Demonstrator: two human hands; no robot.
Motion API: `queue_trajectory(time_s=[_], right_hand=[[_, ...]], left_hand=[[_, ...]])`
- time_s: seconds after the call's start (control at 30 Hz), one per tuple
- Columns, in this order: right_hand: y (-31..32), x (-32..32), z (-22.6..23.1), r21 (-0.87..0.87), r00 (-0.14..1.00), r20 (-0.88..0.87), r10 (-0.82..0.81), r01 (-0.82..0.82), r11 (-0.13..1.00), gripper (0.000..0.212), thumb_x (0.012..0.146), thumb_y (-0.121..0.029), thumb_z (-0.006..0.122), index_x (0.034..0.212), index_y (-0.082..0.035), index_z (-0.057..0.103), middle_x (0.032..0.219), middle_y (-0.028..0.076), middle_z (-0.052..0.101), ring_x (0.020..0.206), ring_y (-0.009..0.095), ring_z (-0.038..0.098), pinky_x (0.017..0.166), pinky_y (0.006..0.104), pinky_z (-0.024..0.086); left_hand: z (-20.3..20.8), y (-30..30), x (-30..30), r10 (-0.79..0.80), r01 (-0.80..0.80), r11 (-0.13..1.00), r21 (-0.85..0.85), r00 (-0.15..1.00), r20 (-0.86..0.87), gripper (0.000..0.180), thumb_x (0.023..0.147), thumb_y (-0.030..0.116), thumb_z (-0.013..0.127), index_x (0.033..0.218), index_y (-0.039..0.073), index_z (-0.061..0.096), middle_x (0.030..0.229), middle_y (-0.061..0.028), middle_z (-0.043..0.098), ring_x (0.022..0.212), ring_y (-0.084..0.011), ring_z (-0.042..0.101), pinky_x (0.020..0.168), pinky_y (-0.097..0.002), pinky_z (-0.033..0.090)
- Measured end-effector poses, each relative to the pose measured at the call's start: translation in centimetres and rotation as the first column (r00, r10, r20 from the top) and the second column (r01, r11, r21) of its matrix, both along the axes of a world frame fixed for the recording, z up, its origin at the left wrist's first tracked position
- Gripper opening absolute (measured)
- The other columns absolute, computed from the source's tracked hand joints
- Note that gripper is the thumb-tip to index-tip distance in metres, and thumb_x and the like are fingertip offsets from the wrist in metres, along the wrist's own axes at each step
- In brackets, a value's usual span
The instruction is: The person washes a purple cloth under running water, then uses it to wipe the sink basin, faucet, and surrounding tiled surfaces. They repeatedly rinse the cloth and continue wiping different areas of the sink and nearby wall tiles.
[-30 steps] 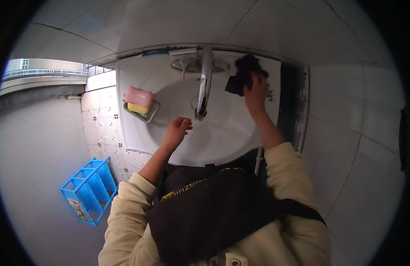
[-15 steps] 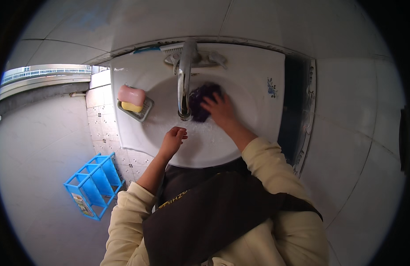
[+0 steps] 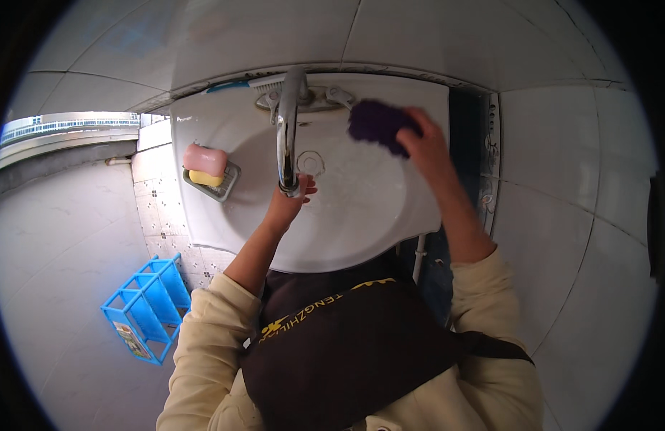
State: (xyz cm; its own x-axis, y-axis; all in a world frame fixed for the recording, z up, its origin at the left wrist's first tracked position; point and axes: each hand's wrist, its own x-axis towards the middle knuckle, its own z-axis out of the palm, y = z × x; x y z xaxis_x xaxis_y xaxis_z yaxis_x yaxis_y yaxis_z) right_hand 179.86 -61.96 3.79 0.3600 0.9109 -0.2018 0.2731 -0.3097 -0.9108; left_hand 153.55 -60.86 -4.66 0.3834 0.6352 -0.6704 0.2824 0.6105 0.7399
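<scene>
A dark purple cloth (image 3: 379, 126), bunched up, is held in my right hand (image 3: 422, 144) over the back right of the white sink (image 3: 390, 194). The cloth sits just right of the tap's right handle (image 3: 339, 98). My left hand (image 3: 296, 195) is under the end of the chrome tap (image 3: 286, 144), with fingers parted and nothing seen in them; the spout covers part of it. The ring of the drain (image 3: 310, 164) shows beyond its fingertips.
Pink and yellow soap bars (image 3: 205, 159) lie stacked in a grey soap dish (image 3: 230, 183) on the sink's left rim. A brush (image 3: 264, 85) rests behind, left of the tap. Tiled walls stand close. A blue rack (image 3: 149, 309) is on the floor at left.
My right hand has lifted the purple cloth from the basin, up and to the right. My left hand has moved forward under the tap. The drain ring is now uncovered.
</scene>
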Motion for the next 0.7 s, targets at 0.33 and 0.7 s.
queue_trajectory(time_s=[0.33, 0.7], right_hand=[[2.8, -1.4, -9.5, 0.027, 0.551, 0.829, 0.092, -0.204, 0.979, 0.033, 0.065, -0.024, 0.063, 0.095, -0.011, 0.058, 0.11, 0.008, 0.047, 0.099, 0.033, 0.041, 0.079, 0.0465, 0.036], [-1.7, -3.6, -5.7, 0.274, 0.868, 0.497, -0.005, -0.151, 0.95, 0.018, 0.062, -0.008, 0.061, 0.078, -0.004, 0.052, 0.094, 0.011, 0.049, 0.089, 0.03, 0.045, 0.076, 0.0382, 0.04]], left_hand=[[-0.2, 0.4, 0.9, 0.244, -0.227, 0.93, -0.288, 0.969, 0.025, 0.022, 0.084, 0.024, 0.047, 0.091, 0.005, 0.054, 0.084, -0.0067, 0.058, 0.081, -0.0173, 0.057, 0.073, -0.03, 0.046], [-0.9, 0.3, 0.4, 0.207, -0.201, 0.944, -0.263, 0.978, -0.006, 0.021, 0.082, 0.024, 0.048, 0.09, 0.005, 0.054, 0.084, -0.0058, 0.058, 0.082, -0.0162, 0.057, 0.072, -0.0286, 0.046]])
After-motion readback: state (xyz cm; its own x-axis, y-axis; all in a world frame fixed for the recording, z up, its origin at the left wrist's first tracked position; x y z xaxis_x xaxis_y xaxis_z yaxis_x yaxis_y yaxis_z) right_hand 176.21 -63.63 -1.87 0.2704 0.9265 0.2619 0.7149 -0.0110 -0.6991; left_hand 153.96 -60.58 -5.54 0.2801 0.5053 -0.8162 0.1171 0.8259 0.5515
